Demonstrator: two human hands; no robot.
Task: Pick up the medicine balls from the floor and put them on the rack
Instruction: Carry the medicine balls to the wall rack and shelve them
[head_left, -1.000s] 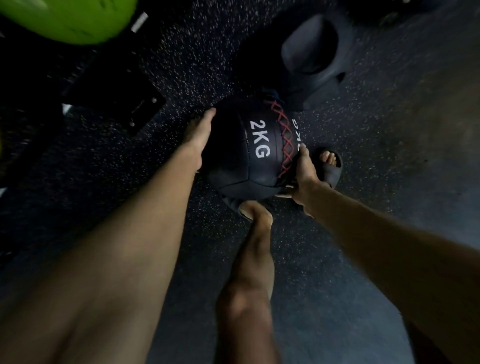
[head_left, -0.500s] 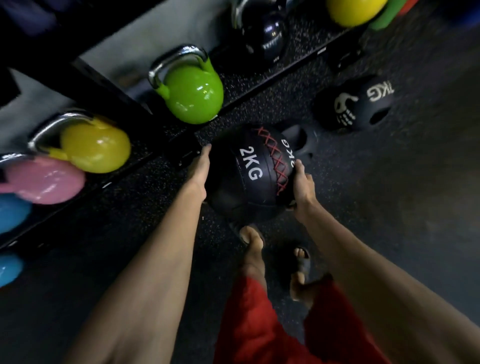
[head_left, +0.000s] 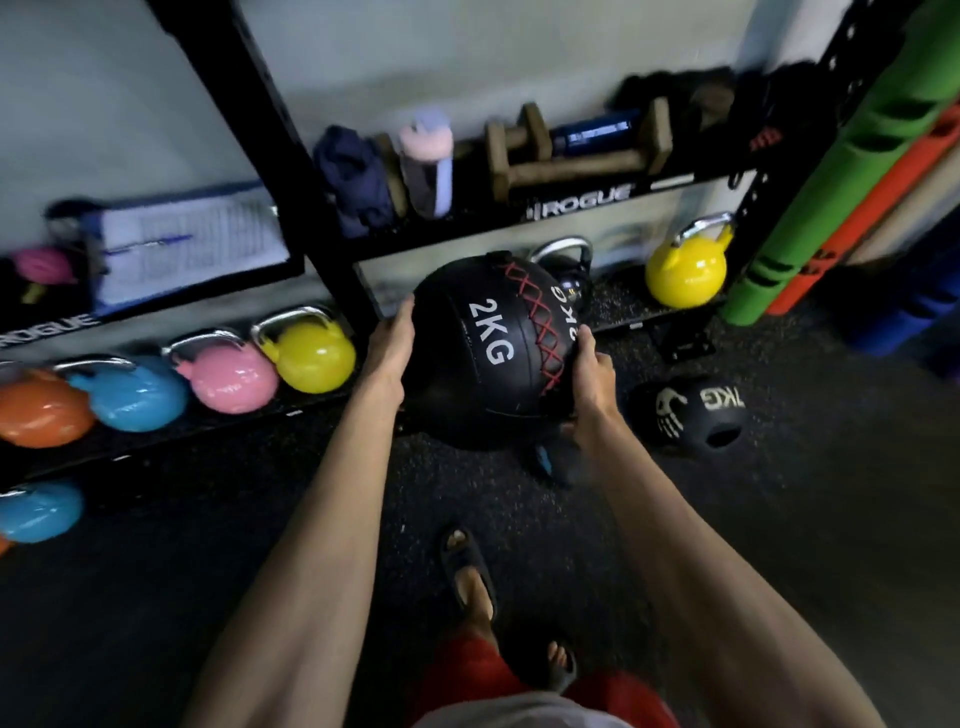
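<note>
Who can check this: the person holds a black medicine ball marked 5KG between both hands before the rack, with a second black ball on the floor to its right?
One thing is wrong: the head view shows the medicine ball marked 2KG, not 5KG. The left hand and right hand do hold it before the rack, with the second ball on the floor to its right.

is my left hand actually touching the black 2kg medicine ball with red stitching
Touching. The head view shows the left hand pressed flat against the side of the black 2KG medicine ball with red stitching, with no gap between them.
</note>
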